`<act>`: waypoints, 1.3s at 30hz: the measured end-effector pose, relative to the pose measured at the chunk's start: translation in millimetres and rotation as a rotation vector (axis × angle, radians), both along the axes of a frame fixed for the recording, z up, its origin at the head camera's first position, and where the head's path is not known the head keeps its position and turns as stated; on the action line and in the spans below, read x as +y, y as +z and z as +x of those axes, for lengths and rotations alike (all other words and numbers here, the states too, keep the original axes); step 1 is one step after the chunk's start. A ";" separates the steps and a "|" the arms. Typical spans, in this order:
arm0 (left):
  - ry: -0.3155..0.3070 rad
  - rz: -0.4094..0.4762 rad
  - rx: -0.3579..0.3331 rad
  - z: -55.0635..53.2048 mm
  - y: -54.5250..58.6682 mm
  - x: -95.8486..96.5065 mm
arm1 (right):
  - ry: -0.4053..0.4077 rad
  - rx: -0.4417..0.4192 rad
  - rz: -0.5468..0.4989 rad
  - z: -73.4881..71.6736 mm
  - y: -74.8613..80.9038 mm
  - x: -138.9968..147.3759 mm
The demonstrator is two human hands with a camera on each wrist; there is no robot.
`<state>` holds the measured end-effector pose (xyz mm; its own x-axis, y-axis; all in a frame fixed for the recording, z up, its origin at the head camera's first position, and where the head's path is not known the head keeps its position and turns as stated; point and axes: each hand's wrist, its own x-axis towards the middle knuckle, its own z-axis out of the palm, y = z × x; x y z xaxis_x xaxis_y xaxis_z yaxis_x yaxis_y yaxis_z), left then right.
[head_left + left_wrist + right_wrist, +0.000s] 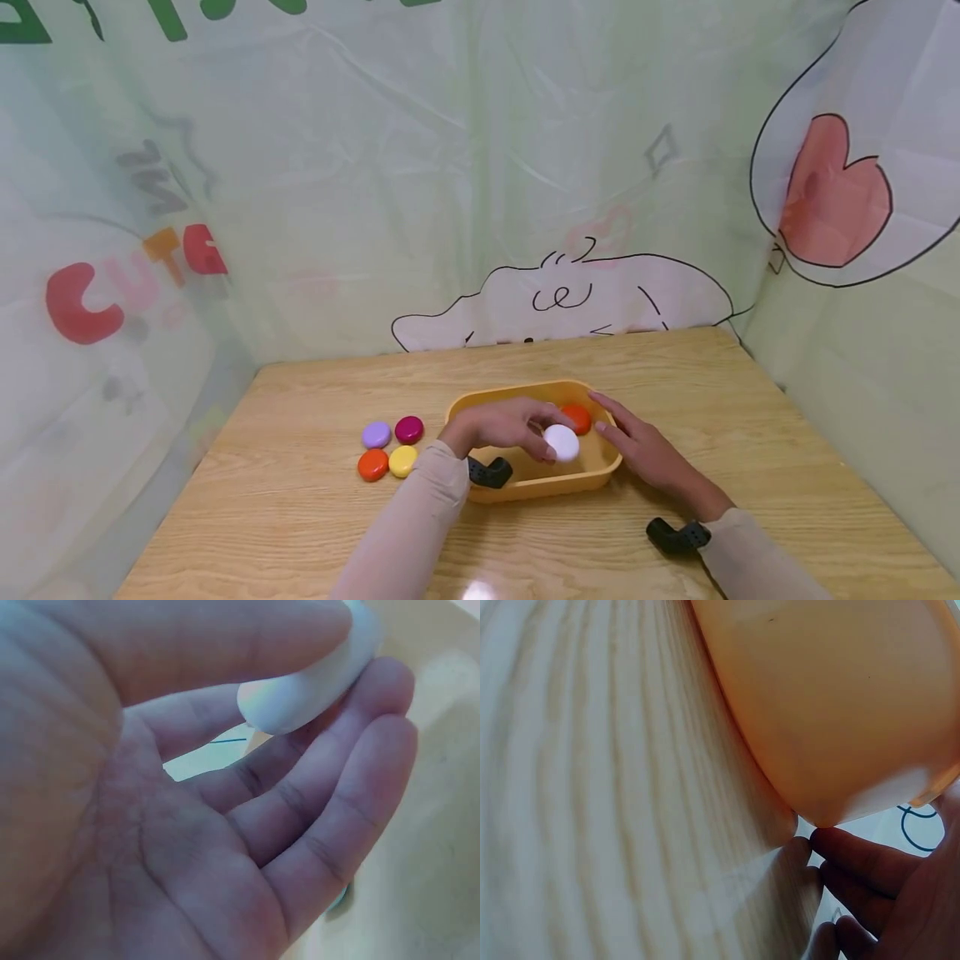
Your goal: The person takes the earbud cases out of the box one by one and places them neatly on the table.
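Observation:
Over an orange-yellow plastic bin, my left hand pinches a glossy white round disc between thumb and fingers. The left wrist view shows the white disc edge-on at the fingertips. Inside the bin lies an orange-red disc, with a pale piece partly hidden beside it. My right hand touches the bin's right end, its fingers fairly straight. In the right wrist view, fingertips meet the bin's outer wall; the rim contact is only partly visible.
Left of the bin, a lilac disc, a magenta disc, an orange disc and a yellow disc lie grouped on the wooden table. Printed curtains surround the table's back and sides.

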<state>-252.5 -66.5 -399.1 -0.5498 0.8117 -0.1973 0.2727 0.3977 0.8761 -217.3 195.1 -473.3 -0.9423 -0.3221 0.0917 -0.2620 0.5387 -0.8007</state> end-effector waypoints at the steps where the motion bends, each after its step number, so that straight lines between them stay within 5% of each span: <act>1: 0.001 0.003 0.006 0.1 -0.5 -1.4 | 0.003 0.000 -0.002 0.0 0.0 0.1; 19: 0.137 0.084 0.137 19.4 3.5 -21.1 | 0.001 0.007 0.011 -2.2 0.6 2.6; 32: 0.370 0.344 -0.072 38.2 -13.2 -54.0 | 0.020 -0.006 -0.009 -1.5 -4.1 -1.2; 39: 0.489 0.369 -0.102 44.2 -15.2 -71.1 | 0.019 0.007 -0.016 -1.5 0.3 -0.6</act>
